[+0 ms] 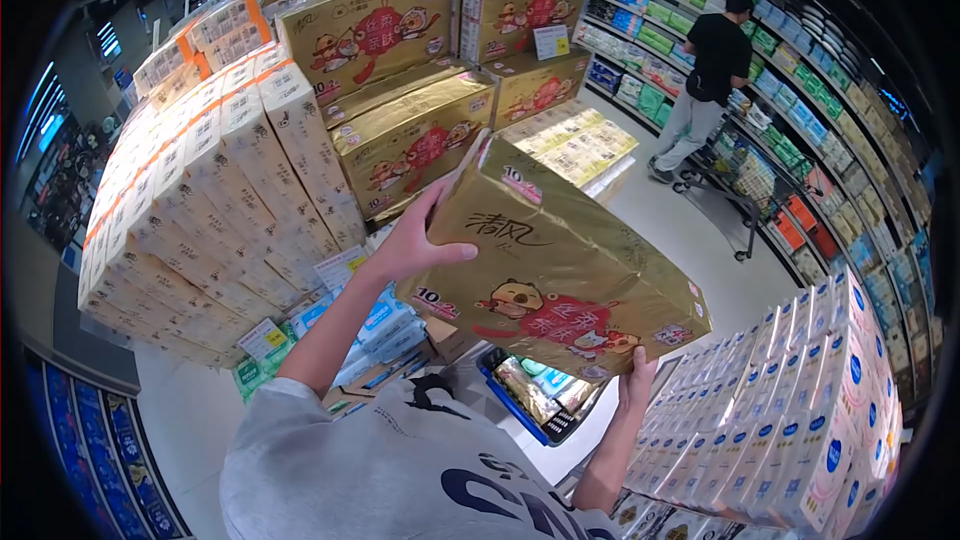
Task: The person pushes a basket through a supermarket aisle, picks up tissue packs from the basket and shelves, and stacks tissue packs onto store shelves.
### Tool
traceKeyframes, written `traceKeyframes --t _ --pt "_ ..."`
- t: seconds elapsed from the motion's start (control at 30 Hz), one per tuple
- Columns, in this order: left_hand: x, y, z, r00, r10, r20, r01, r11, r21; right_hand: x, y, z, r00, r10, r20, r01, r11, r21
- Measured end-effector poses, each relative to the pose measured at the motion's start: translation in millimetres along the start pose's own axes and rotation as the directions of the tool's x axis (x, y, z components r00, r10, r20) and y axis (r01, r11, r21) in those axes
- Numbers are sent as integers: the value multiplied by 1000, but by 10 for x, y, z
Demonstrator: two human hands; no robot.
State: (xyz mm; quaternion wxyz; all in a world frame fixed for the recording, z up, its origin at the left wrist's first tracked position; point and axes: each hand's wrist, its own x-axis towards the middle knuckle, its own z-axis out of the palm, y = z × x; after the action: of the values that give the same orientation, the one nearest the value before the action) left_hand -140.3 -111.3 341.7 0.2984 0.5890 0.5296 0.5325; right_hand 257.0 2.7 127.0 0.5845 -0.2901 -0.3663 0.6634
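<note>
A large gold pack (550, 260) with red print and cartoon bears is held up, tilted, in front of my body. My left hand (425, 240) grips its upper left end, thumb on the front face and fingers round the side edge. Lower down, my right hand (640, 375) holds the bottom right part from below, its fingers partly hidden. Behind the pack stand similar gold packs (415, 145) in a stack. Beneath it, a blue-rimmed basket (515, 405) holds several packages.
White wrapped packs (220, 180) are piled high at the left, and more (770, 410) at the right. Low green and blue packs (375, 335) lie near my left forearm. A person (710, 70) stands by a shopping cart (750, 180) beside stocked shelves (840, 140).
</note>
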Motion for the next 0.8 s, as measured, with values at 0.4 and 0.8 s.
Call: traceKeyframes --t 0.4,0.8 --pt "479 -449 -628 987 -118 -111 116 993 -20 729 380 665 999 32 -27 -36 986 -165" --pt "695 -972 -1100 985 -170 7 170 985 -6 159 985 931 952 168 -256 -193 978 -76"
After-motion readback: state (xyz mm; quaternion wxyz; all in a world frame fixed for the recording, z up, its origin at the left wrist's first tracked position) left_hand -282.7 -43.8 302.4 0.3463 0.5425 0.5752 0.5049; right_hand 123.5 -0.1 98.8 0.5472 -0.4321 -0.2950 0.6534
